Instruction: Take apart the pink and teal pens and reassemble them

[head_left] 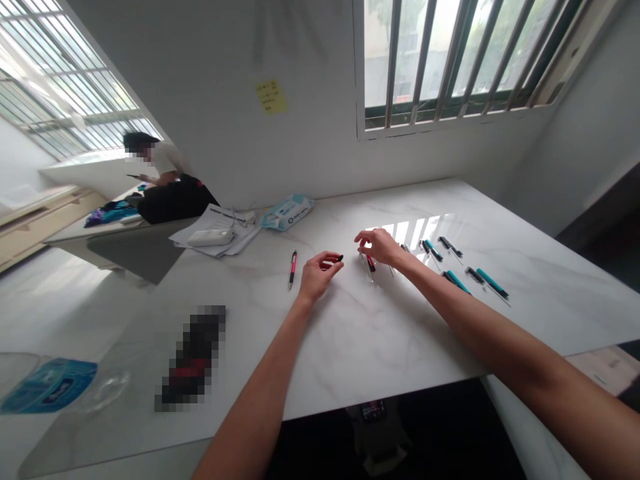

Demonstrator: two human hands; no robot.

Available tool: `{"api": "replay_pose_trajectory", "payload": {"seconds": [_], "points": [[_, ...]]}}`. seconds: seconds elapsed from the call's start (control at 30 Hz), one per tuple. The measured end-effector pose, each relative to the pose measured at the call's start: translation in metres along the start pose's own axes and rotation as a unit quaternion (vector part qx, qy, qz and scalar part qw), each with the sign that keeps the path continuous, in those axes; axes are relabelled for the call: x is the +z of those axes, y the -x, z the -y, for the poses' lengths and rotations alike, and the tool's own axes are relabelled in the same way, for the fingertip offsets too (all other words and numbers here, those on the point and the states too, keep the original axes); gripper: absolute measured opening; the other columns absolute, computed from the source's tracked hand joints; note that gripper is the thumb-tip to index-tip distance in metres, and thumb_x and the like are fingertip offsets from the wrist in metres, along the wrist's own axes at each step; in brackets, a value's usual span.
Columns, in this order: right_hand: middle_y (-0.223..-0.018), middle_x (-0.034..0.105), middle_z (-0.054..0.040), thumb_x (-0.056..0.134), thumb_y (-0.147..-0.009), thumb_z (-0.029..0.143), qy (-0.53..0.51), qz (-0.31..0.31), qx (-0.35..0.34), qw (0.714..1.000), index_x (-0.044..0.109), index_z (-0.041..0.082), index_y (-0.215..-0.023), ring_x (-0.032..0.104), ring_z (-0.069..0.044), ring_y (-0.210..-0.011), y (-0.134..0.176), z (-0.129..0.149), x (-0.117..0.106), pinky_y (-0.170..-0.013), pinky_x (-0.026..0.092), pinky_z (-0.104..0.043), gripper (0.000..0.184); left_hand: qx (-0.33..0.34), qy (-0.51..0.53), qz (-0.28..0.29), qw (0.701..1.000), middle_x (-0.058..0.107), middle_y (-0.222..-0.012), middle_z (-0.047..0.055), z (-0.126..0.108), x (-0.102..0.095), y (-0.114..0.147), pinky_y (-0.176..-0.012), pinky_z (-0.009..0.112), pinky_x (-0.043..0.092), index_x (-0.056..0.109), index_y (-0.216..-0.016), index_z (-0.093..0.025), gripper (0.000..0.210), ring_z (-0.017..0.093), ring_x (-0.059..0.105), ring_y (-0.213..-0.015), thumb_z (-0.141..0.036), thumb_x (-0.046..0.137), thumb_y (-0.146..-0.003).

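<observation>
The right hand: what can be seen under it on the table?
By the lower edge of the right hand, a red and black pen part shows on the white table. Anything directly beneath the palm is covered and cannot be seen.

Bare bench (340, 340) opens on the near side of the left grip (316, 277), and beyond the right grip (381, 247) as far as the wall (330, 163). A pen (293, 270) stands in the way just left of the left grip, a wipes packet (289, 213) farther beyond it. Pen parts (433, 250) crowd the right grip's right.
</observation>
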State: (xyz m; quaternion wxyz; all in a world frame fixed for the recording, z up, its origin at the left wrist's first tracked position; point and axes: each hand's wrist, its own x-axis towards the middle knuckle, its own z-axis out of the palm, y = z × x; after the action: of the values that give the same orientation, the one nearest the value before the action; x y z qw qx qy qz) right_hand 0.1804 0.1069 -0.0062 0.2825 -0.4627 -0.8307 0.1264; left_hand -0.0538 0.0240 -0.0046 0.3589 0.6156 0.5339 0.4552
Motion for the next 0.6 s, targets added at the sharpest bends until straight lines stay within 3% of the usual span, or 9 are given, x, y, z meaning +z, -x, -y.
{"api": "replay_pose_trajectory", "payload": {"seconds": [0.1,0.2,0.37,0.6], "points": [[-0.093,0.082,-0.0058,0.075,-0.090,0.010,-0.015,-0.005,0.014,1.000,0.083,0.022,-0.102,0.074,-0.022,-0.086,-0.002,0.004,0.002,-0.081,0.052,-0.033,0.019,0.005,-0.013,0.000,1.000,0.082,-0.102,0.008,0.001,-0.002,0.001,-0.069,0.030,0.054,0.082,-0.100,-0.021,0.032,0.019,0.071,-0.075,-0.044,0.083,-0.077],[-0.092,0.082,-0.0057,0.071,-0.090,0.011,-0.117,-0.049,0.039,0.991,0.082,0.022,-0.100,0.075,-0.021,-0.084,0.002,0.014,-0.003,-0.080,0.055,-0.033,0.018,0.014,-0.025,-0.009,1.000,0.082,-0.100,0.008,0.002,-0.003,0.001,-0.070,0.031,0.055,0.083,-0.101,-0.022,0.030,0.018,0.071,-0.074,-0.043,0.082,-0.079],[-0.094,0.083,-0.0062,0.078,-0.087,0.030,-0.374,-0.054,0.063,0.924,0.078,0.021,-0.108,0.080,-0.021,-0.088,0.022,0.036,-0.011,-0.083,0.061,-0.033,0.022,0.032,-0.026,-0.010,0.999,0.083,-0.098,0.007,-0.001,0.000,0.003,-0.069,0.030,0.054,0.084,-0.102,-0.023,0.029,0.017,0.069,-0.070,-0.044,0.082,-0.081],[-0.094,0.081,-0.0075,0.084,-0.081,0.039,-0.441,-0.052,0.079,0.893,0.076,0.019,-0.105,0.081,-0.023,-0.088,0.041,0.043,-0.003,-0.080,0.062,-0.034,0.032,0.042,-0.019,0.023,0.999,0.083,-0.095,0.007,-0.010,0.004,0.009,-0.065,0.030,0.052,0.085,-0.100,-0.023,0.031,0.019,0.070,-0.070,-0.047,0.084,-0.081]]}}
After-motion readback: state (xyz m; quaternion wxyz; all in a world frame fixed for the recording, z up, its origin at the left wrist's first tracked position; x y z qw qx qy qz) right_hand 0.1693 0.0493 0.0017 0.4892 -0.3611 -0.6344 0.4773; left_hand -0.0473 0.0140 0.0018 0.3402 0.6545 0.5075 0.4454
